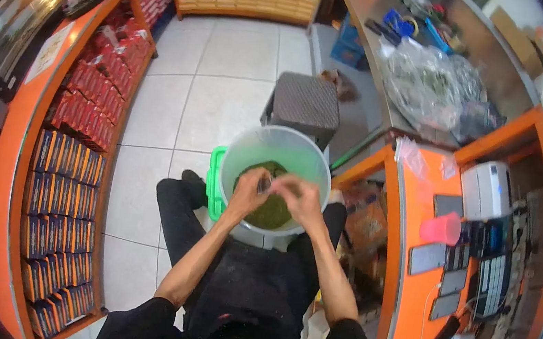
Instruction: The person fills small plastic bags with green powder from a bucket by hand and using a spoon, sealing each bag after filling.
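Observation:
Between my knees stands a round translucent tub (237, 145) holding loose green, finely cut material (273, 217). My left hand (249, 193) is over the tub, its fingers closed around something small that looks clear or greyish. Close beside it, my right hand (302, 200) has its fingertips pinched together near the left fingers, slightly blurred by motion. What lies between the fingertips is too small to make out. A bright green lid (215, 182) leans or lies against the tub's left side.
A dark woven stool (306, 101) stands just beyond the tub. Shelves of stacked packs (71, 165) run along the left. At right, an orange counter (411, 210) carries a pink cup (441, 228), phones and a keyboard (491, 287); plastic bags (430, 81) lie on the farther counter.

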`<control>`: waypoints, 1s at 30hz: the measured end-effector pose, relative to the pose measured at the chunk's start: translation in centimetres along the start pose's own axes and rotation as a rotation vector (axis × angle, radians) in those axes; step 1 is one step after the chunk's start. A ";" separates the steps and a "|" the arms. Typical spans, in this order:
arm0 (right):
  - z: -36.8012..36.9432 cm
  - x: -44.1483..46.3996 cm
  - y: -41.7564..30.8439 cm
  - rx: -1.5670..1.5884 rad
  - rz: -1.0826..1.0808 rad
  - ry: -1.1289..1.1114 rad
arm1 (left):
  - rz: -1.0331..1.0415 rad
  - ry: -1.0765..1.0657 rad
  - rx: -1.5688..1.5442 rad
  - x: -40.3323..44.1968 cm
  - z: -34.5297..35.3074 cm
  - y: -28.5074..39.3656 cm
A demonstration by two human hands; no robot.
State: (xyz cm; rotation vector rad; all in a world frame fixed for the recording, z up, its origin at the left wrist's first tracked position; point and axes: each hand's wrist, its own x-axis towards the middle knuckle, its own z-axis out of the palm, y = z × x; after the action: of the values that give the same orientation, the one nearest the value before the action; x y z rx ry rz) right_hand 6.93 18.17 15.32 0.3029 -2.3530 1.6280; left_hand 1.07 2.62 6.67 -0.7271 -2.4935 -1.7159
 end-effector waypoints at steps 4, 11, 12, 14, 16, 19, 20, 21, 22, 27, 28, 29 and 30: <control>-1.2 -0.1 -0.2 0.010 0.035 -0.095 | -0.031 -0.049 -0.125 -0.2 -1.6 -0.1; 0.1 -0.6 -2.4 -0.032 -0.043 -0.209 | -0.050 -0.023 -0.254 -1.2 -0.8 -2.2; 0.5 -0.7 -2.8 -0.043 -0.050 -0.260 | -0.052 -0.041 -0.286 -1.4 -0.8 -2.5; -0.4 -0.1 -2.6 -0.048 -0.048 -0.195 | -0.049 -0.031 -0.303 -1.3 -1.6 -3.3; -2.1 0.4 -1.9 0.030 0.067 0.201 | -0.115 0.015 -0.260 -1.7 -1.5 -4.4; -2.2 0.0 0.0 -0.074 0.259 0.142 | -0.280 0.006 -0.244 -2.2 -2.2 -5.3; -1.6 -1.0 1.0 -0.076 0.254 0.136 | -0.347 -0.011 -0.225 -2.2 -2.7 -5.3; -0.4 -2.5 2.0 -0.205 0.223 0.007 | -0.344 -0.004 -0.227 -2.4 -2.6 -5.6; 0.7 -2.8 1.9 -0.273 0.206 -0.063 | -0.326 -0.053 -0.352 -2.6 -2.2 -6.2; 2.5 -2.8 0.7 -0.507 -0.016 -0.266 | -0.161 -0.394 -0.418 -4.0 -1.0 -6.6; 2.6 -2.8 1.2 -0.609 0.000 -0.353 | -0.165 -0.389 -0.425 -4.5 -0.9 -5.9; 2.0 -2.4 2.1 -0.555 0.090 -0.389 | -0.193 -0.454 -0.470 -4.4 -1.0 -5.3; 1.4 -2.0 2.0 -0.540 0.140 -0.440 | -0.219 -0.518 -0.514 -4.1 -0.9 -5.1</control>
State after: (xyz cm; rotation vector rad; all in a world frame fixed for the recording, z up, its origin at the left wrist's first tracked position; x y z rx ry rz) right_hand 8.04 17.57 12.38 0.4190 -3.0883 0.9757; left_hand 2.51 -1.14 1.42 -1.0853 -2.5071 -2.5906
